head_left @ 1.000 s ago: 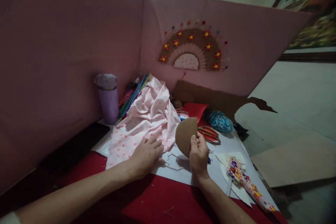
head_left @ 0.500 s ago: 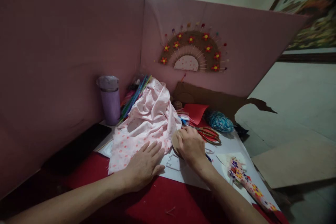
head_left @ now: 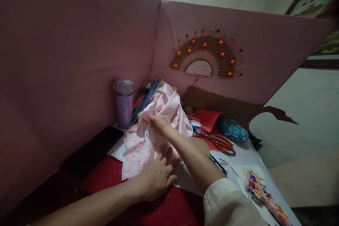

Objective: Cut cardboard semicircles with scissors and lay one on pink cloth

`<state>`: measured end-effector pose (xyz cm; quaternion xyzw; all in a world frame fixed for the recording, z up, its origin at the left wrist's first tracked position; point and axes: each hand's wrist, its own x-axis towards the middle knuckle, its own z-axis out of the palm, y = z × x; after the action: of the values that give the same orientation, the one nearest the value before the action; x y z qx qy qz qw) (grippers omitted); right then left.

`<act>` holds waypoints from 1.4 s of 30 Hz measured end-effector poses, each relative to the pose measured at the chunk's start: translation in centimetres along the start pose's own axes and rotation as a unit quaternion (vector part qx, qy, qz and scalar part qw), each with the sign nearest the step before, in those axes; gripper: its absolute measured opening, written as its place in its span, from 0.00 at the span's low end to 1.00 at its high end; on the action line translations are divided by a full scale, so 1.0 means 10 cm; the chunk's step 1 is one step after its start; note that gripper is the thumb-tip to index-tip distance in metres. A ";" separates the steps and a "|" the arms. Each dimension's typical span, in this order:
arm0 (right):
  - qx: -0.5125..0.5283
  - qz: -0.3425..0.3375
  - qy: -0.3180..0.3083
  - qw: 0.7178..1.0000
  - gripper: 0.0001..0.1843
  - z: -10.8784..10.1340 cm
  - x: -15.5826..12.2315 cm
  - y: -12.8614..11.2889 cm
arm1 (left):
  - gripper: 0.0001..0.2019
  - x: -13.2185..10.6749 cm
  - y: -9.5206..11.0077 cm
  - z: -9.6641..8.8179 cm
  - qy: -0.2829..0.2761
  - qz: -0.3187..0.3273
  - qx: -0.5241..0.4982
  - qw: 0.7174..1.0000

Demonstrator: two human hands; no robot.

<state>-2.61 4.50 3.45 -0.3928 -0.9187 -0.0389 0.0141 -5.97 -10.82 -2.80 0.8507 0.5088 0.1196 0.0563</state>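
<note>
Pink dotted fabric (head_left: 135, 152) lies crumpled across the table, its front part spread flatter. My left hand (head_left: 157, 176) rests with fingers spread at the fabric's front edge. Further back, my right hand (head_left: 161, 123) has its fingers closed on a fold of that fabric; the fingertips are partly hidden. A round cardboard disc (head_left: 201, 144) lies on the white table surface, partly covered by my right forearm. Scissors (head_left: 222, 143) with red-brown handles lie to its right, on red sheet material. A dark blue flat tool (head_left: 218, 165) shows beside the forearm.
A purple tumbler (head_left: 124, 107) and a dark flat object (head_left: 92, 148) stand and lie at left. At the back right are a blue yarn ball (head_left: 234, 130) and torn cardboard (head_left: 219, 100). A flower-patterned piece (head_left: 261, 190) lies front right. A flowered cardboard arch (head_left: 212, 44) hangs on the pink panel.
My right hand has left the cardboard disc and reached forward and left to the fabric, gripping a fold. My left hand stays spread near the fabric's front edge. The view has shifted left.
</note>
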 end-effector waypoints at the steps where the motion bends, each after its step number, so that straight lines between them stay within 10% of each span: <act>1: 0.007 -0.003 0.009 1.000 0.15 -0.01 0.00 0.00 | 0.30 0.00 0.00 -0.01 0.002 0.003 -0.003 1.000; 17: 0.048 -0.067 0.060 0.995 0.04 0.17 -1.39 0.32 | 0.17 -0.06 -0.09 -0.14 0.028 -0.061 0.045 0.997; 24: 0.033 -0.086 0.096 0.991 0.06 0.35 -1.43 0.34 | 0.11 -0.36 -0.34 -0.44 0.085 -0.158 0.180 0.967; 30: 0.027 -0.089 0.107 0.990 0.05 0.38 -1.45 0.30 | 0.13 -0.16 -0.69 -0.80 0.084 -0.276 0.107 0.951; 42: 0.015 -0.093 0.104 0.990 0.05 0.37 -1.52 0.26 | 0.11 0.09 -1.05 -0.84 0.040 -0.342 0.109 0.932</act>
<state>9.76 -4.40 -0.95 -0.2988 -0.9454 -0.0671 0.1114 -16.69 -5.28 3.14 0.6205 0.7808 0.0703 -0.0199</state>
